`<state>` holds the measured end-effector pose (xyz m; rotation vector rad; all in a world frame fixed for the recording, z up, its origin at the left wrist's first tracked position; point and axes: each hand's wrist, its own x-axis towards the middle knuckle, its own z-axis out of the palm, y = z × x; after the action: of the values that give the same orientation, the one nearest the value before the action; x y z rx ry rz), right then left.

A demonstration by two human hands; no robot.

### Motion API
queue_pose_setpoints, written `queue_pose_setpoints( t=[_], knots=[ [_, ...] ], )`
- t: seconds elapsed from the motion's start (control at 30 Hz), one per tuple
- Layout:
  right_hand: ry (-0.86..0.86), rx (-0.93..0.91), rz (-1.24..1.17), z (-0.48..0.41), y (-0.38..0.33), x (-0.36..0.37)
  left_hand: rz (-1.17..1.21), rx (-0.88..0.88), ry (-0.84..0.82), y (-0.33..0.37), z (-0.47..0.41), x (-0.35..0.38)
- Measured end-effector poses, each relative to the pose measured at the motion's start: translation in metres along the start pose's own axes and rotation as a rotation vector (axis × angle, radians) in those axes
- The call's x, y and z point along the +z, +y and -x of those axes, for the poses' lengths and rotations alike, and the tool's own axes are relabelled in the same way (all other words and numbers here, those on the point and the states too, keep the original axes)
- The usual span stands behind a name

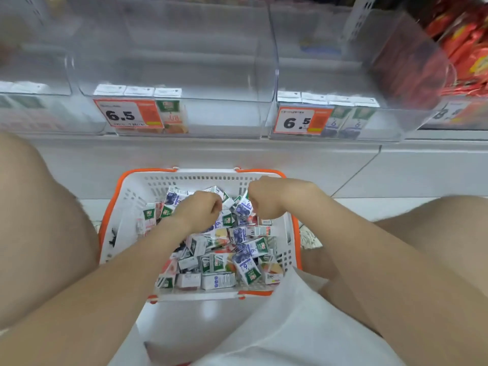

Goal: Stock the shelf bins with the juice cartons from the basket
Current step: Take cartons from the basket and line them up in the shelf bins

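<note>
A white basket with an orange rim [132, 191] sits on the floor between my knees, heaped with several small juice cartons [237, 257] in blue, green and orange prints. My left hand [198, 211] is down in the pile at the far side, its fingers curled round a white carton [226, 203]. My right hand [266, 199] is just to the right of it and grips a blue carton [244, 207]. Above, the middle clear shelf bin [224, 112] holds a short row of orange cartons [170, 114]. The right bin [390, 120] holds blue cartons [343, 122].
Orange price tags reading 6.5 hang on both bin fronts [124, 114]. Another clear bin [31, 109] stands at the left. Red snack packs [467, 46] fill the shelf at the far right. My bare knees flank the basket, and a white garment [277, 326] covers my lap.
</note>
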<state>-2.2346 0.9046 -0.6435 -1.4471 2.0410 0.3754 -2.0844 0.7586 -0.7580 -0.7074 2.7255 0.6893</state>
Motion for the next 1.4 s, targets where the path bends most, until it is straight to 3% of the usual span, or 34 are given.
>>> queue_pose_setpoints(
  t=[0.3,0.63,0.8,0.93,1.07,1.2,1.3,1.4],
  knots=[
    [-0.097,0.030,-0.018,-0.060,0.014,0.073,-0.292,-0.041,-0.493,-0.026,0.003,0.048],
    [-0.323,-0.214,-0.037,-0.072,-0.013,0.146,-0.343,0.049,-0.334,-0.049,0.003,0.046],
    [-0.326,-0.224,0.108,-0.070,-0.023,0.149,-0.103,-0.035,-0.289,-0.058,0.010,0.034],
    [-0.264,-0.203,0.086,-0.066,-0.024,0.154,0.301,-0.174,-0.249,-0.064,0.013,0.020],
    [-0.245,-0.147,-0.063,-0.060,-0.025,0.121,0.584,-0.256,-0.219,-0.055,0.020,0.003],
    [0.025,-0.008,-0.338,-0.053,-0.015,0.071,0.833,-0.298,-0.177,-0.047,0.028,-0.016],
    [0.278,0.206,-0.807,-0.043,-0.007,0.035,0.985,-0.275,-0.102,-0.032,0.037,-0.043],
    [0.350,0.282,-1.465,-0.028,-0.010,0.009,1.103,-0.241,0.033,-0.011,0.047,-0.077]
  ],
)
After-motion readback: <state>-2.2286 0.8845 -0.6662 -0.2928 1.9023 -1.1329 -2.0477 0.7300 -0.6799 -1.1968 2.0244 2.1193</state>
